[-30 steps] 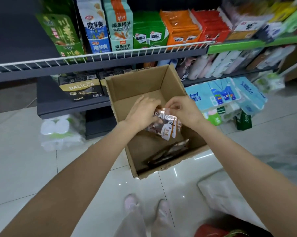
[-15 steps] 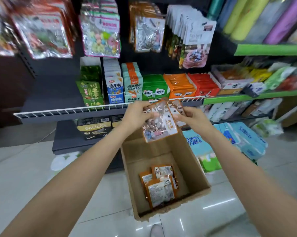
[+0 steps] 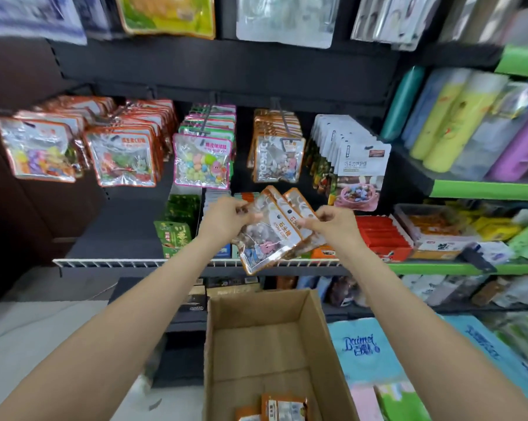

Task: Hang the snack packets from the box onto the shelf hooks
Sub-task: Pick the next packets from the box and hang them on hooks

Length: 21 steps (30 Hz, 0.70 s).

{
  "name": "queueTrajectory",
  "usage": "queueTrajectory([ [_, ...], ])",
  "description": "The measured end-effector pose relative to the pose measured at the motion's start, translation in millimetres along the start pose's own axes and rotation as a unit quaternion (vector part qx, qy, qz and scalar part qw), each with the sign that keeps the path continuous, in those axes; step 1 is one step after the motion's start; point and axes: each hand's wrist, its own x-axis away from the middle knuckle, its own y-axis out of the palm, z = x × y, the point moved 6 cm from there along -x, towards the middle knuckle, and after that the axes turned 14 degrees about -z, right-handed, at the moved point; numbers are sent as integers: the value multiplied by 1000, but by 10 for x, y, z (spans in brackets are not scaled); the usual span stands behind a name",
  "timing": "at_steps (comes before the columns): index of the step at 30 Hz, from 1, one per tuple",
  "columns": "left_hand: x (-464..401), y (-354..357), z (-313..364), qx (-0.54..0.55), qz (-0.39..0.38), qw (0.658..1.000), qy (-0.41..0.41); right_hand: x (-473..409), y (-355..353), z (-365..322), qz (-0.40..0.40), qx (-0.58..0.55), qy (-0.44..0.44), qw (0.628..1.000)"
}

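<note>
I hold a small stack of orange-edged clear snack packets [image 3: 270,230] in front of the shelf, tilted. My left hand [image 3: 224,220] grips their upper left edge, and my right hand [image 3: 332,221] pinches their right side. Just above hang matching orange packets [image 3: 278,156] on a black shelf hook [image 3: 282,115]. The brown cardboard box [image 3: 326,344] stands open on the floor below my arms. More orange snack packets [image 3: 284,408] lie at its bottom.
Other hooks carry orange bags [image 3: 121,158], pink-edged candy bags [image 3: 202,161] and white pouches [image 3: 360,165]. A white wire rail [image 3: 120,263] fronts the shelf of boxed snacks. Green-edged shelves [image 3: 484,189] with rolls stand right. Blue tissue packs [image 3: 363,350] lie beside the box.
Both hands lifted the packets out of the box and up to shelf height. My view tilted upward from the floor to the hanging rows.
</note>
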Motion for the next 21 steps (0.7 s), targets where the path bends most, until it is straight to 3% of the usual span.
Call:
queueTrajectory([
  [3, -72, -128, 13, 14, 66, 998, 15, -139, -54, -41, -11, -12, -7, 1000],
  [6, -122, -251, -11, 18, 122, 992, 22, -281, -177, -54, 28, 12, -26, 999],
  [11, -192, -420, -104, -26, 150, 988, 11, -506, -170, -212, 41, 118, -77, 989],
  [21, -334, -644, -101, -59, 159, 985, 24, -993, -51, -514, 67, 182, -132, 972],
])
